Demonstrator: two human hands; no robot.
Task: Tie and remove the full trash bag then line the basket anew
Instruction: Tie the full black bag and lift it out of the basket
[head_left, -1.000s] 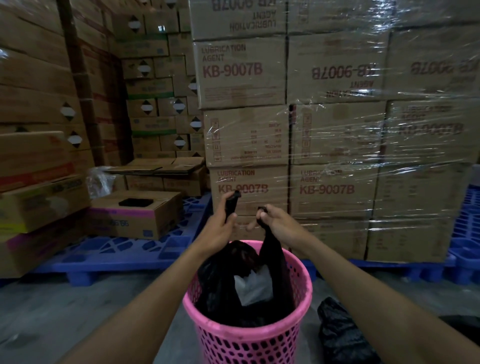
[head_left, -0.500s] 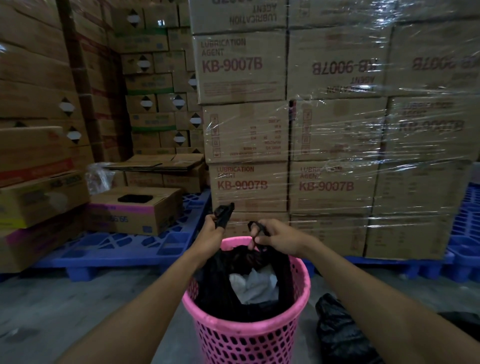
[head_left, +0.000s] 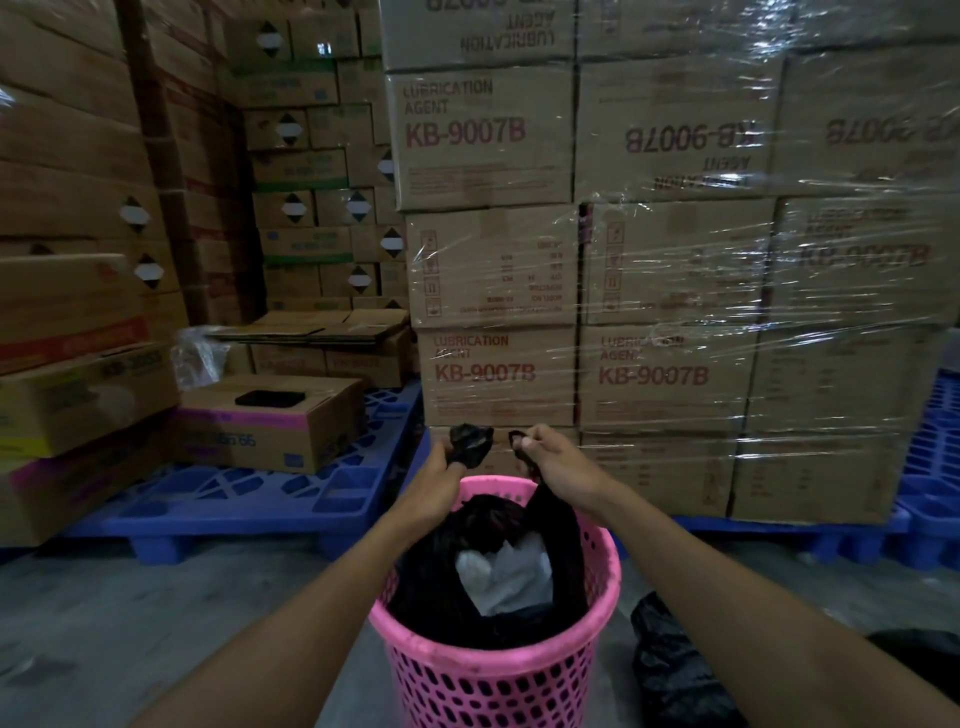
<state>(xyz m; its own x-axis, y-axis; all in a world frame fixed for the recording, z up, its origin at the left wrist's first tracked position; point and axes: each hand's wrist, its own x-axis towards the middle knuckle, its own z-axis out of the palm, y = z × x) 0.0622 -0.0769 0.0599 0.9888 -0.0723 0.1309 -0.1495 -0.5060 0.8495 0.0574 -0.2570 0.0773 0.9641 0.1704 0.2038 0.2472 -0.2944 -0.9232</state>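
Observation:
A pink mesh basket (head_left: 498, 675) stands on the floor in front of me. Inside it sits a black trash bag (head_left: 441, 587) with white crumpled paper (head_left: 506, 574) showing through its open mouth. My left hand (head_left: 441, 480) is closed around one bunched handle of the bag, above the basket's far rim. My right hand (head_left: 558, 465) grips the other handle, which stretches down into the basket. The two handles are held a little apart and are not knotted.
Another black bag (head_left: 675, 670) lies on the floor right of the basket. Shrink-wrapped cartons (head_left: 675, 260) on a blue pallet (head_left: 249, 499) rise just behind. More boxes (head_left: 270, 423) stand at the left. Grey concrete floor (head_left: 156, 623) surrounds the basket.
Both hands dipped toward the basket rim and rose slightly again, still gripping the bag's handles. The left handle is now bunched rather than standing upright.

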